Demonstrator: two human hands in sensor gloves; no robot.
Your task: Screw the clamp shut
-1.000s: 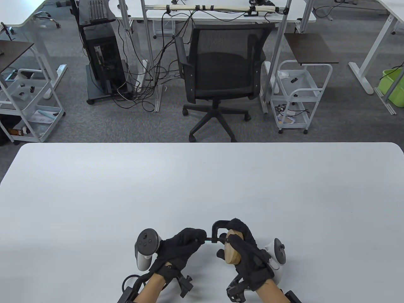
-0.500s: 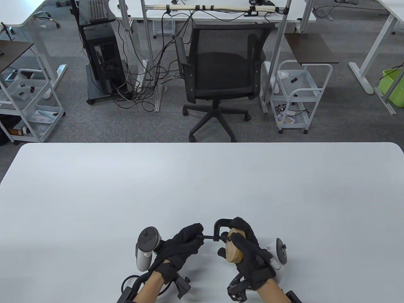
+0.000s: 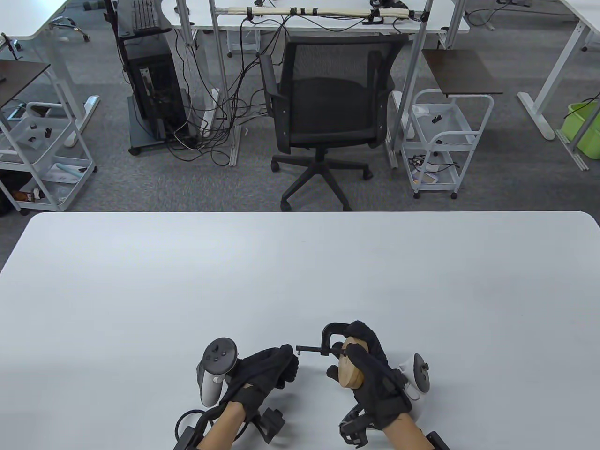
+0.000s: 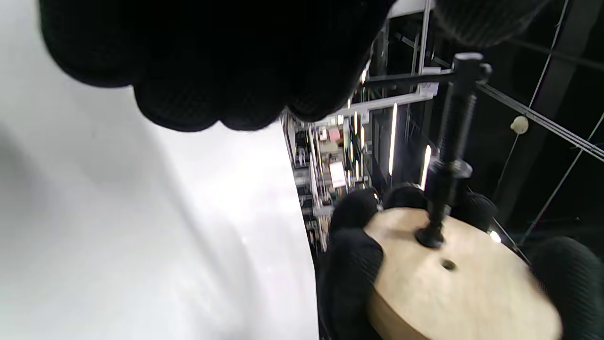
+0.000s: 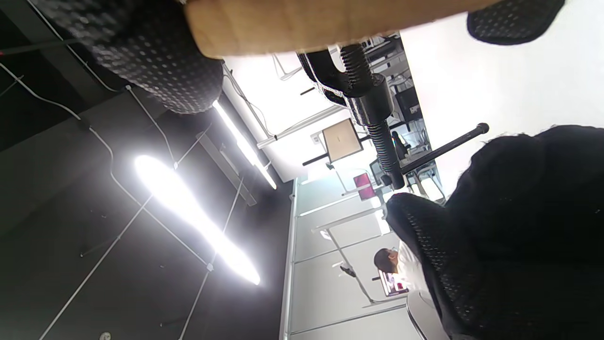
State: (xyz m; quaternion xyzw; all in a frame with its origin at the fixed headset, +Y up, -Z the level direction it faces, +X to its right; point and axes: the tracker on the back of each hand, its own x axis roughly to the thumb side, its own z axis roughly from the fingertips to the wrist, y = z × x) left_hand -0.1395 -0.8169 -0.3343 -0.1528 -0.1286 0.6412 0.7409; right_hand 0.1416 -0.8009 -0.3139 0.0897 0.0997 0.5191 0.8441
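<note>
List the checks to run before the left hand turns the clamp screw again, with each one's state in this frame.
1. Right hand holds the disc with the clamp on it: ok.
2. Screw pad touches the disc face: ok.
3. Left hand grips the screw handle: not ok, it is off it.
4. Handle free to swing: ok.
5. Clamp fully tight: cannot tell.
</note>
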